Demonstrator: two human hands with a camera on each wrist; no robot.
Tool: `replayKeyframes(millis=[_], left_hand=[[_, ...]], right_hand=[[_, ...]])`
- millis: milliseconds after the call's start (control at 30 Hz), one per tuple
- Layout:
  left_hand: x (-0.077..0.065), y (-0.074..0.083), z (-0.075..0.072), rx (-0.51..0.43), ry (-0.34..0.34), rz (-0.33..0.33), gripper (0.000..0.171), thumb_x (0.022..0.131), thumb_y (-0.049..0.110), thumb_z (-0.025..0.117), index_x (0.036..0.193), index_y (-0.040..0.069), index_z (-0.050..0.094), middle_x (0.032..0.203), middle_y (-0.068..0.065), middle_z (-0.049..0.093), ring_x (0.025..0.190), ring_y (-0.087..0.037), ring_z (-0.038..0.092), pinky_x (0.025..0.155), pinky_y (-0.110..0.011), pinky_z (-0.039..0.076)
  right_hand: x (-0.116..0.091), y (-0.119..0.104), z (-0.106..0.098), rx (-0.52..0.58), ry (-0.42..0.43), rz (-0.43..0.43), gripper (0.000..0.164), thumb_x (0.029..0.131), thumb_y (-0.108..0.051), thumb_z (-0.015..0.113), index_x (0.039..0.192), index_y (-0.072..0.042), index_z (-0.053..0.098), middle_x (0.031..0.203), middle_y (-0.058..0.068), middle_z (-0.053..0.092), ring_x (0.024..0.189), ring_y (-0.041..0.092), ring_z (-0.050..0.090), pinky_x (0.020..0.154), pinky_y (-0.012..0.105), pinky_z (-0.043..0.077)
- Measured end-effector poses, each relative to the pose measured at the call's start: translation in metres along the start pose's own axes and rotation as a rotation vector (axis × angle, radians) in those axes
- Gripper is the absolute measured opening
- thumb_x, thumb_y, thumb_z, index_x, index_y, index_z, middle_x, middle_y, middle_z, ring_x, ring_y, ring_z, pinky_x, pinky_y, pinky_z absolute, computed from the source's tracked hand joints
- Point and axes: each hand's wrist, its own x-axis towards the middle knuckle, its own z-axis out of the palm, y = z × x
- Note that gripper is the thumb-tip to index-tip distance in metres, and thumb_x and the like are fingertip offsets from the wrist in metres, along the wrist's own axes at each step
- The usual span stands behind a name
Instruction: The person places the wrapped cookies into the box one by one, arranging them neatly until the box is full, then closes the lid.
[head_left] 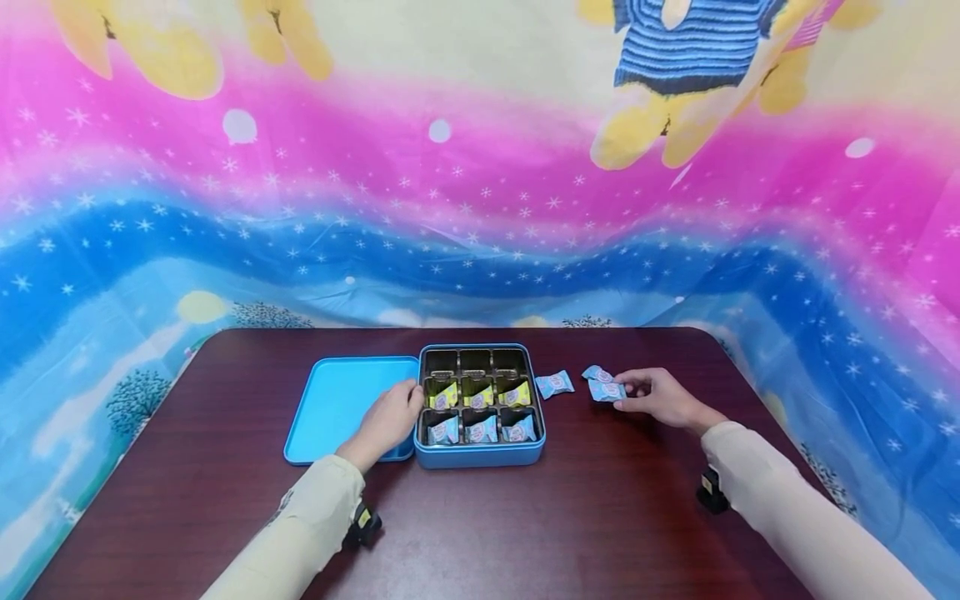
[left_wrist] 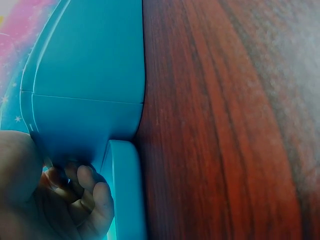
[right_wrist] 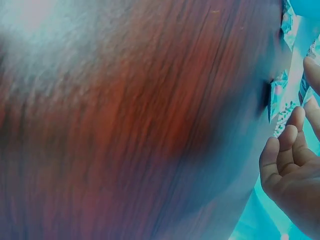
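A blue tin box (head_left: 480, 455) stands at the middle of the table with a divided tray inside. Yellow wrapped candies (head_left: 477, 395) fill its middle row and blue wrapped candies (head_left: 481, 430) its front row; the back row holds none. My left hand (head_left: 392, 414) grips the box's left edge, its fingers curled against the side wall (left_wrist: 85, 115) in the left wrist view. To the right, my right hand (head_left: 663, 397) pinches a blue wrapped candy (head_left: 604, 391) between thumb and fingers. Another blue candy (head_left: 596, 372) lies just behind it, partly covered.
The blue lid (head_left: 348, 408) lies left of the box, partly under my left hand. One more blue candy (head_left: 555, 384) lies by the box's right side. A patterned cloth (head_left: 465, 250) hangs behind the dark wooden table (head_left: 480, 533).
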Motion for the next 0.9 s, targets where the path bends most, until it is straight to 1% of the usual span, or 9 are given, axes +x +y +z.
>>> replayKeyframes(millis=[100,233,367,467,700,800,900], left_hand=[[0.000,0.000,0.000,0.002,0.001,0.000,0.032,0.108,0.026,0.039,0.081,0.012,0.048,0.070,-0.006,0.046,0.058,-0.020,0.042,0.056,-0.032,0.035],[-0.001,0.001,0.001,-0.004,-0.003,-0.009,0.033,0.108,0.027,0.038,0.081,0.012,0.049,0.069,-0.005,0.047,0.056,-0.019,0.042,0.055,-0.032,0.035],[-0.001,0.001,0.002,-0.004,0.002,-0.010,0.032,0.108,0.027,0.039,0.082,0.012,0.049,0.070,-0.005,0.047,0.057,-0.019,0.043,0.056,-0.032,0.035],[-0.002,0.000,0.001,-0.006,0.004,-0.009,0.032,0.108,0.027,0.039,0.082,0.012,0.049,0.070,-0.005,0.047,0.058,-0.019,0.043,0.056,-0.032,0.035],[-0.001,-0.001,0.001,0.011,0.017,0.006,0.031,0.107,0.026,0.040,0.081,0.012,0.048,0.070,-0.006,0.046,0.059,-0.020,0.043,0.056,-0.032,0.035],[-0.001,-0.001,0.000,0.006,0.010,-0.004,0.031,0.108,0.026,0.039,0.082,0.012,0.049,0.070,-0.006,0.046,0.059,-0.020,0.043,0.056,-0.032,0.035],[-0.001,0.000,0.001,0.000,0.008,-0.008,0.032,0.108,0.027,0.039,0.082,0.012,0.049,0.070,-0.006,0.046,0.058,-0.020,0.043,0.056,-0.032,0.035]], right_hand=[[0.001,-0.001,0.000,-0.001,0.003,-0.007,0.042,0.090,-0.012,0.075,0.125,0.007,0.064,0.098,0.019,0.059,0.074,0.013,0.046,0.063,0.025,0.042],[0.001,-0.003,-0.001,0.032,0.023,-0.010,0.038,0.090,-0.011,0.076,0.123,0.006,0.065,0.097,0.018,0.059,0.073,0.013,0.047,0.063,0.024,0.043],[0.003,-0.007,0.000,0.066,0.039,-0.002,0.035,0.090,-0.013,0.076,0.119,0.003,0.067,0.094,0.011,0.058,0.072,0.013,0.048,0.063,0.024,0.043],[0.005,-0.011,0.002,0.071,0.038,0.007,0.035,0.090,-0.014,0.076,0.120,0.001,0.067,0.094,0.007,0.057,0.073,0.015,0.048,0.063,0.025,0.043],[0.014,-0.020,0.006,0.069,0.026,-0.021,0.039,0.091,-0.013,0.075,0.124,0.004,0.065,0.097,0.014,0.058,0.076,0.017,0.047,0.065,0.025,0.042],[0.018,-0.023,0.008,0.076,0.020,-0.029,0.039,0.091,-0.013,0.074,0.125,0.004,0.065,0.097,0.014,0.058,0.077,0.018,0.047,0.066,0.025,0.042],[0.020,-0.026,0.010,0.084,0.018,-0.034,0.036,0.091,-0.013,0.075,0.122,0.003,0.066,0.094,0.013,0.056,0.077,0.019,0.047,0.066,0.026,0.042]])
